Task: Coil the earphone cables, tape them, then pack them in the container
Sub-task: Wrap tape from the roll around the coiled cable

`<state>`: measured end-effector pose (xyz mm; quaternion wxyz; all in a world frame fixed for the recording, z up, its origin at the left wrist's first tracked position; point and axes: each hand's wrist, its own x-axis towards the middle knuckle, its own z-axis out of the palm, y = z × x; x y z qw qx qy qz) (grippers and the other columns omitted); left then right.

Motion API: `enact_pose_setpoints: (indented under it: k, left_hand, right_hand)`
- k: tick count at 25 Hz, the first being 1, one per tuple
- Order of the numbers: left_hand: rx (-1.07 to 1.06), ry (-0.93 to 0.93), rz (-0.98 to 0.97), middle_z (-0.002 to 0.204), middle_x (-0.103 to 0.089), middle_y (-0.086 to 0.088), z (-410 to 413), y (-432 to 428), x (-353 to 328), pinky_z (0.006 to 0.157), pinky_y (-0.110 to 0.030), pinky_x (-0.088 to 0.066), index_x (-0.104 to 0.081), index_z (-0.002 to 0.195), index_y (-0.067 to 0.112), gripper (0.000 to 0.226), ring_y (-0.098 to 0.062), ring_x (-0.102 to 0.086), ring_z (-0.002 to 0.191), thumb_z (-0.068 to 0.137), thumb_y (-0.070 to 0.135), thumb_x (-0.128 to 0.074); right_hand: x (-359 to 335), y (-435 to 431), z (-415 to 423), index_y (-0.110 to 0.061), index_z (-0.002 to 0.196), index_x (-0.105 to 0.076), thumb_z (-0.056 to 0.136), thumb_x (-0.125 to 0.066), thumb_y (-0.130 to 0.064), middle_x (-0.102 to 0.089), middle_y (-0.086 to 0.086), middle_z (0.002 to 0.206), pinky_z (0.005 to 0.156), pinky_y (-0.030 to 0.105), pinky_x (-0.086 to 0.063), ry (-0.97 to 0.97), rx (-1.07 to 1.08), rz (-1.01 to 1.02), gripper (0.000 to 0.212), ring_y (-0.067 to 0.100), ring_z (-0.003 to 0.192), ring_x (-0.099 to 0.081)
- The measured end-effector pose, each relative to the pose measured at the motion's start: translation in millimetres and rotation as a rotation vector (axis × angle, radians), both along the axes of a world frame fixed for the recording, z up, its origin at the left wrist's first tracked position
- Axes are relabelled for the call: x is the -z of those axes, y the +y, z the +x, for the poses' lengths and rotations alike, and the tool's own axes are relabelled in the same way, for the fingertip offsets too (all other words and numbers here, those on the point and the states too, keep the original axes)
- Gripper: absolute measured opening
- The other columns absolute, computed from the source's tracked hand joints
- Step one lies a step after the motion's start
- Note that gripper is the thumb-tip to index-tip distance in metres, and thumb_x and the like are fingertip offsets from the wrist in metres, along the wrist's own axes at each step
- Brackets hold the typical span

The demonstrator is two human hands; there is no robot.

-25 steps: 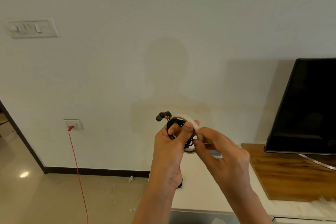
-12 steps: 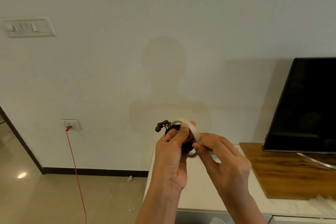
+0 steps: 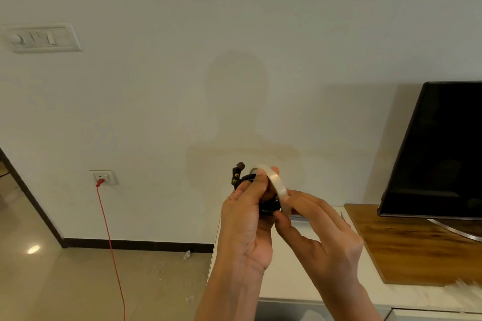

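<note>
Facing a pale wall (image 3: pixel 234 34), with a dark television (image 3: pixel 438 151) at the right and a glossy floor (image 3: pixel 65 281) lower left. Beneath the arms, a white counter (image 3: pixel 287 281), carrying a wooden board (image 3: pixel 417 250) under the television's foot. Raised close together before the wall, above the counter's left end: left hand (image 3: pixel 247 224) and right hand (image 3: pixel 320 237). Far left on the wall, a switch plate (image 3: pixel 41 38); lower down, a red cord (image 3: pixel 112 250) hanging from a socket (image 3: pixel 103 177) to the floor. Between the hands, a pale tape roll (image 3: pixel 277 185), pinched at its lower right edge by the right thumb and forefinger, remaining fingers loosely bent. Clamped in the curled left fingers and pressed against the roll, the coiled black earphone cable (image 3: pixel 268 206), mostly hidden behind those fingers. Poking up past the left knuckles, at the coil's upper left, the earbuds (image 3: pixel 238 171), black with yellow dots.
</note>
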<state>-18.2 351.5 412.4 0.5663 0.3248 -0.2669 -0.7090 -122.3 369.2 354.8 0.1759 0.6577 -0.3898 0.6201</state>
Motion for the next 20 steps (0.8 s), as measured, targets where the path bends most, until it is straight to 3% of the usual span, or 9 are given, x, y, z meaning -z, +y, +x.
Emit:
enact_pose_setpoints:
  k: [2,6,8,10,13,17,20]
  left_hand:
    - [-0.002,0.000,-0.013,0.071,-0.070,-0.003,0.3,0.2,-1.4,0.065,-0.029,-0.053,-0.076,0.086,0.009,0.023,-0.013,-0.064,0.066,0.076,0.026,-0.065]
    - [0.014,-0.105,-0.135,0.090,-0.076,-0.003,5.4,2.4,-0.9,0.080,-0.029,-0.048,-0.069,0.088,-0.002,0.036,-0.013,-0.067,0.080,0.070,0.028,-0.066]
    - [0.015,-0.186,-0.213,0.096,-0.076,-0.004,6.9,6.2,-2.9,0.090,-0.032,-0.047,-0.058,0.066,0.008,0.021,-0.012,-0.071,0.089,0.070,0.027,-0.067]
    - [-0.019,-0.245,-0.253,0.095,-0.072,-0.006,7.1,11.1,-7.0,0.096,-0.036,-0.047,-0.056,0.046,0.022,0.024,-0.015,-0.068,0.095,0.066,0.028,-0.069]
    - [-0.045,-0.242,-0.252,0.092,-0.069,-0.011,6.2,13.3,-6.9,0.102,-0.043,-0.045,-0.061,0.040,0.027,0.026,-0.019,-0.064,0.094,0.065,0.028,-0.069]
    - [-0.064,-0.147,-0.204,0.086,-0.072,-0.005,1.6,13.6,-6.1,0.091,-0.039,-0.049,-0.062,0.040,0.025,0.026,-0.014,-0.066,0.085,0.065,0.025,-0.069]
    - [-0.044,-0.111,-0.177,0.091,-0.073,-0.006,-0.7,13.8,-5.9,0.080,-0.033,-0.047,-0.064,0.041,0.025,0.023,-0.013,-0.066,0.083,0.063,0.024,-0.069]
  right_hand:
    - [0.5,1.5,1.9,-0.017,0.102,-0.059,0.079,-0.068,-0.017,-0.060,-0.010,0.100,0.087,0.003,-0.043,-0.003,0.032,-0.001,0.025,0.002,0.096,-0.060]
    - [-10.6,1.9,-2.9,-0.018,0.105,-0.058,0.081,-0.066,-0.018,-0.058,-0.013,0.095,0.083,0.001,-0.043,0.016,0.055,0.020,0.025,0.006,0.091,-0.059]
    - [-15.6,1.3,-6.3,-0.017,0.104,-0.057,0.080,-0.067,-0.015,-0.063,-0.009,0.089,0.082,0.000,-0.043,0.044,0.059,0.033,0.026,0.009,0.088,-0.058]
    - [-18.4,0.4,-7.7,-0.018,0.103,-0.057,0.077,-0.072,-0.010,-0.069,0.000,0.083,0.080,0.000,-0.043,0.055,0.056,0.054,0.031,0.007,0.084,-0.057]
    - [-18.5,0.9,-7.2,-0.018,0.103,-0.057,0.077,-0.072,-0.011,-0.070,0.003,0.086,0.082,-0.002,-0.041,0.063,0.060,0.053,0.031,0.006,0.088,-0.057]
    - [-17.1,2.5,-6.6,-0.017,0.103,-0.057,0.080,-0.064,-0.021,-0.070,0.003,0.088,0.086,-0.002,-0.040,0.056,0.051,0.027,0.025,0.010,0.093,-0.058]
    - [-16.9,3.5,-7.0,-0.018,0.101,-0.057,0.080,-0.065,-0.020,-0.062,-0.008,0.092,0.086,0.000,-0.041,0.040,0.030,0.024,0.023,0.004,0.095,-0.057]
